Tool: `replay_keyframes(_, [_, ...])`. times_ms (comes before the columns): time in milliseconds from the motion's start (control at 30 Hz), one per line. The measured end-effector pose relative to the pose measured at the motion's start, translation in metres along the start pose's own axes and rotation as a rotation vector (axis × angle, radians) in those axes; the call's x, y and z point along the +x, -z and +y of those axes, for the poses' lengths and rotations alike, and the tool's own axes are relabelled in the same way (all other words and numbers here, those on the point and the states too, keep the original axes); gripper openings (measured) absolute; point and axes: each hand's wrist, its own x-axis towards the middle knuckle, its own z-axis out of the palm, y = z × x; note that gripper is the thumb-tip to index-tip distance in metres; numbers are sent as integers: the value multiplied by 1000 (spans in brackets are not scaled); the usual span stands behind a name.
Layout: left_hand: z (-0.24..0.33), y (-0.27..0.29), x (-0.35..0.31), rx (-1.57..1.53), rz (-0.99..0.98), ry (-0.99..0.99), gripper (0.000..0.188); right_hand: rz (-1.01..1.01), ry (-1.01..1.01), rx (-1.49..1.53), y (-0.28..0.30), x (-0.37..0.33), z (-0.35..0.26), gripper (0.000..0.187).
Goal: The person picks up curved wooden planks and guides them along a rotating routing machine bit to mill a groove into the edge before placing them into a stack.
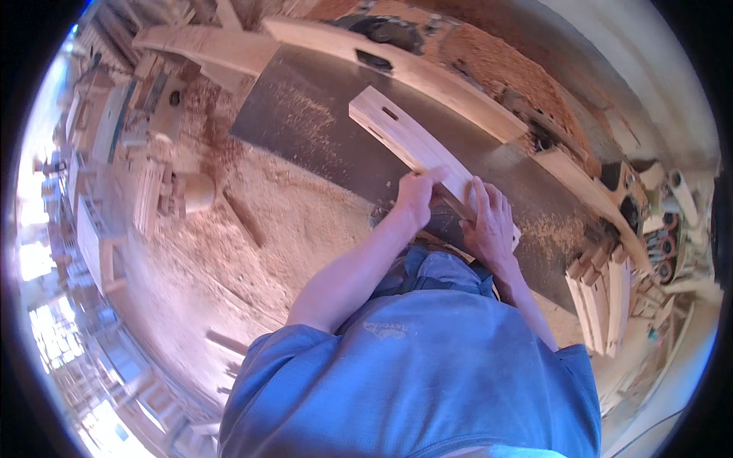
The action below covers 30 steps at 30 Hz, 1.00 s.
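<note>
A pale wooden beam [427, 143] with a slot-shaped mortise near its far end lies slantwise over a dark metal machine table [305, 107]. A second mortise shows on its left side face. My left hand [416, 200] is closed on the beam's left edge, around its middle, thumb on top. Nearer the close end, my right hand [490, 221] grips it with the fingers laid over the top face. The beam's near end is partly hidden behind my right hand. Behind it runs a wooden fence [427, 80] with a dark oblong opening.
Several cut wooden pieces [599, 301] lean at the table's right end. Heaped sawdust [504, 61] lies behind the fence. On the dusty floor at left stand a round wooden block [195, 192] and a loose stick [243, 219]. Stacked timber [114, 38] fills the far left.
</note>
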Motion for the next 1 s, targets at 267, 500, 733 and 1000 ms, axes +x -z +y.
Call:
replay_keyframes(267, [53,20,59,-207,213,-57,36,-368,-113,7,-20,96,13,90])
replay_keyframes(500, [58,36,73,-267,274,-216,39,-348,40,126,-51,143,118,67])
replay_keyframes(733, [99,29,114,338,707,-687,15,-53,344,149,-48,123,120,51])
replay_keyframes(1000, [158,75,214,776,1056,-960,46,-50,501,336,-65,134,137,37])
